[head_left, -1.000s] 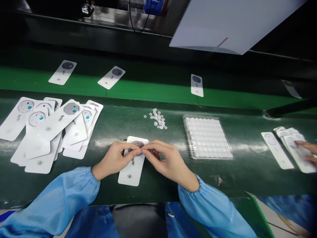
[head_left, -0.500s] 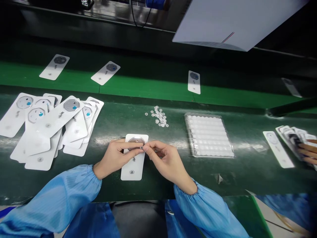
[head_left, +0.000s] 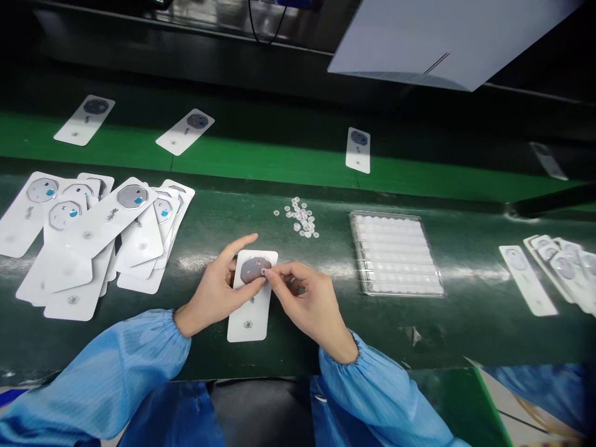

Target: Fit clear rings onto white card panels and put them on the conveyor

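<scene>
Left hand [head_left: 212, 295] gripped the edge of a white card [head_left: 249, 323] near the table's [head_left: 410, 338] front edge, one finger raised clear. Right hand [head_left: 310, 304] pinched at the right side of a grey disc [head_left: 251, 270] on the card's far end; hands together over the card. Clear dots [head_left: 300, 218] lay just beyond, a blister tray [head_left: 395, 254] to the right, card piles [head_left: 107, 236] toward the left edge.
</scene>
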Tool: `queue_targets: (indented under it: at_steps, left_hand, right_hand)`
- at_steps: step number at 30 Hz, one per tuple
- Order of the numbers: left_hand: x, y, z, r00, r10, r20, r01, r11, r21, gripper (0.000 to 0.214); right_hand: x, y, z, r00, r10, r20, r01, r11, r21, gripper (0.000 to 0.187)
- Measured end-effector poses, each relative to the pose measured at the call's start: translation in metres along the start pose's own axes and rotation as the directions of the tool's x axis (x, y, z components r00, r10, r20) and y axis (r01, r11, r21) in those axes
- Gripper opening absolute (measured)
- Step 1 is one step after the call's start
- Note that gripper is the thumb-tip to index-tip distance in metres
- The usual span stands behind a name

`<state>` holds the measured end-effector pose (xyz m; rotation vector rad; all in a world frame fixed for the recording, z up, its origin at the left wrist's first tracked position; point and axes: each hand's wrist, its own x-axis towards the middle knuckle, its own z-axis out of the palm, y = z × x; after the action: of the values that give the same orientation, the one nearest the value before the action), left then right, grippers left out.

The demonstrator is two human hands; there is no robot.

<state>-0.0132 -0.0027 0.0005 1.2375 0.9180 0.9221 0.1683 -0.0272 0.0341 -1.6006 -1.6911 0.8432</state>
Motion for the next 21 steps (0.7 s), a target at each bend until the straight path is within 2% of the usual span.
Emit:
queue_targets:
  at_steps: [5,9,14,17,21]
  left_hand:
    - [-0.001,0.002,-0.002,0.999,-0.035,0.012,0.035,0.999,-0.026,0.095]
    - [-0.002,0.004,-0.003,0.998,-0.053,0.021,0.055,0.995,-0.083,0.105]
    - [0.0,0.005,-0.007,0.997,-0.081,0.011,0.081,0.992,-0.101,0.1]
    - [0.006,0.007,-0.01,0.992,-0.123,-0.007,0.121,0.984,-0.131,0.093]
    - [0.002,0.009,-0.002,0.982,-0.182,-0.057,0.17,0.97,-0.174,0.081]
  right_hand:
    - [0.0,0.002,0.003,1.0,0.019,-0.016,-0.018,0.999,0.029,0.029]
    - [0.006,0.007,0.003,0.994,0.109,0.002,-0.109,0.985,0.136,0.028]
    - [0.011,0.006,0.003,0.975,0.167,0.145,-0.214,0.878,0.428,0.034]
    - [0.011,0.003,0.003,0.983,0.163,0.089,-0.185,0.886,0.425,0.032]
    - [0.004,0.003,0.004,0.975,0.117,0.188,-0.191,0.875,0.444,0.04]
